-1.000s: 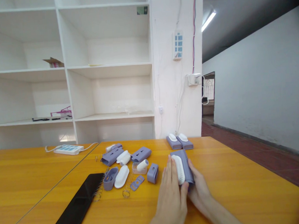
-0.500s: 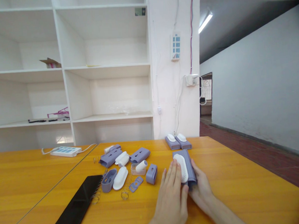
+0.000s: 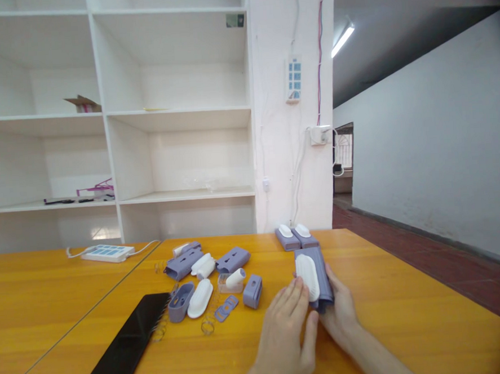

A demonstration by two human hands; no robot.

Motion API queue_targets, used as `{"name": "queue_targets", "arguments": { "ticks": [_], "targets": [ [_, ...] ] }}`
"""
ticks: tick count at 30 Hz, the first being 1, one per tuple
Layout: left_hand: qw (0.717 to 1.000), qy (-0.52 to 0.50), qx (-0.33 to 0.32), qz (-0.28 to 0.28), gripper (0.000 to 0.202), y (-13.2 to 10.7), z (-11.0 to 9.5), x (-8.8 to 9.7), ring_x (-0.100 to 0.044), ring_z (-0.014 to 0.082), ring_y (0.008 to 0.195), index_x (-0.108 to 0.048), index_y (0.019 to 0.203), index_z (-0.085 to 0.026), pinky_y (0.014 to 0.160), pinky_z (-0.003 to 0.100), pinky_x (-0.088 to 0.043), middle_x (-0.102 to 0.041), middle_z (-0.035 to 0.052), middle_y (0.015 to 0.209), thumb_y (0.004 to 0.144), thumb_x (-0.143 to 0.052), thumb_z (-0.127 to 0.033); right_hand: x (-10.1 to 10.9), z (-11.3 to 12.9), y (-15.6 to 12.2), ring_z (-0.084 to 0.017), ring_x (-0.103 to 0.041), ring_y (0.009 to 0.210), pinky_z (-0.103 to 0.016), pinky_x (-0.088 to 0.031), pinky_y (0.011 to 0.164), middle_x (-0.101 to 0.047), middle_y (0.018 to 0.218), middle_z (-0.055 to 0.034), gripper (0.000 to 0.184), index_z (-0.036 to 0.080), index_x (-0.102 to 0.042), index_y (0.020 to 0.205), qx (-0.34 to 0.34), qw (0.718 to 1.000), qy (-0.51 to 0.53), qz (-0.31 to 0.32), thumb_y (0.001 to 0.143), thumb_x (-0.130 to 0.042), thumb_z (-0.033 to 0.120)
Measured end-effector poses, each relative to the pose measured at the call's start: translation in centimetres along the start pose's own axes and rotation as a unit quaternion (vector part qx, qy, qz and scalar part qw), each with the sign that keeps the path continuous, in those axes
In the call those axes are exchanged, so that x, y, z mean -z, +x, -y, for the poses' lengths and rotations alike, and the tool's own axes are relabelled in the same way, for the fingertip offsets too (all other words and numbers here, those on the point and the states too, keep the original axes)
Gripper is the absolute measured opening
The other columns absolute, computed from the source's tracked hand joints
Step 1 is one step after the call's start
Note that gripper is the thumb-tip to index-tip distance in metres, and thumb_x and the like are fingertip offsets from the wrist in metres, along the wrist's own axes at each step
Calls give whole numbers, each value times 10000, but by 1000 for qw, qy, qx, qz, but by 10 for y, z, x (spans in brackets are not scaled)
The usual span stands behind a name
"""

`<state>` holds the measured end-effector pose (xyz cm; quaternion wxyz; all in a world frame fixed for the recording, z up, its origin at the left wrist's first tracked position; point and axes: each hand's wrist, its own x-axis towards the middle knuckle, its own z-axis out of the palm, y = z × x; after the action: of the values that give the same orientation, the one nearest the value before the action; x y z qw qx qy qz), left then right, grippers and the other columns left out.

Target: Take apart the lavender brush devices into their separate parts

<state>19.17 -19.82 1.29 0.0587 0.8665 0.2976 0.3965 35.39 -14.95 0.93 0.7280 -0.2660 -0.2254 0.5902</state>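
My right hand (image 3: 343, 312) grips a purple plastic housing (image 3: 322, 275) from its right side and underneath. On the housing's face sits a white oval piece (image 3: 307, 275) with a rounded end and a perforated-looking edge. My left hand (image 3: 286, 326) is open, its fingers stretched out and the thumb apart, the fingertips at the lower left of the white piece. Left of my hands lies a small purple block with a slot (image 3: 253, 292). Beyond the held housing stand two similar purple units with white tops (image 3: 287, 239), side by side.
Loose purple shells (image 3: 233, 259), white oval caps (image 3: 200, 298), a purple cup (image 3: 181, 303), a flat purple plate with holes (image 3: 226, 308) and wire springs (image 3: 208, 324) lie left of centre. A black phone (image 3: 126, 341) and a white power strip (image 3: 108, 252) are further left. White shelves (image 3: 186, 195) stand behind.
My left hand has slid down and back along the white piece, uncovering more of it. The housing has shifted slightly to the right in my right hand.
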Motion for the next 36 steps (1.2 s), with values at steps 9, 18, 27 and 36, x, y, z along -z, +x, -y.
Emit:
{"name": "queue_targets", "arguments": {
  "ticks": [9,18,27,36],
  "targets": [
    [996,6,-14,-93,364,8,-18,14,-670,286,1189,-695,1199,-284,1087,550,-405,-753,70,1224,961,-461,-138,-4,3,-6,-325,-778,890,-434,-633,794,-833,886,-67,396,169,-772,1010,-37,999,-19,6,802,-735,505],
    [952,-164,203,-161,238,7,-3,-2,-614,218,892,-540,1109,-202,825,337,-473,-642,77,1008,1008,-491,-412,-6,-2,-11,-292,-731,1032,-342,-606,849,-813,1049,-30,466,193,-766,1066,46,989,-137,13,762,-803,544],
    [852,-372,324,-176,543,12,1,-8,-634,236,928,-436,1280,-186,819,314,-490,-657,106,1080,945,-540,-600,-9,-10,-25,-304,-530,1361,-383,-447,1126,-661,1396,-12,539,271,-675,1261,106,954,-268,80,837,-720,601],
    [839,-404,322,-171,441,9,12,-16,-639,202,762,-622,1024,-216,610,252,-496,-683,41,873,860,-646,-625,-12,-10,-27,-336,-494,1392,-446,-408,1166,-631,1433,-50,580,261,-654,1286,122,933,-326,89,851,-673,644]
  ]
}}
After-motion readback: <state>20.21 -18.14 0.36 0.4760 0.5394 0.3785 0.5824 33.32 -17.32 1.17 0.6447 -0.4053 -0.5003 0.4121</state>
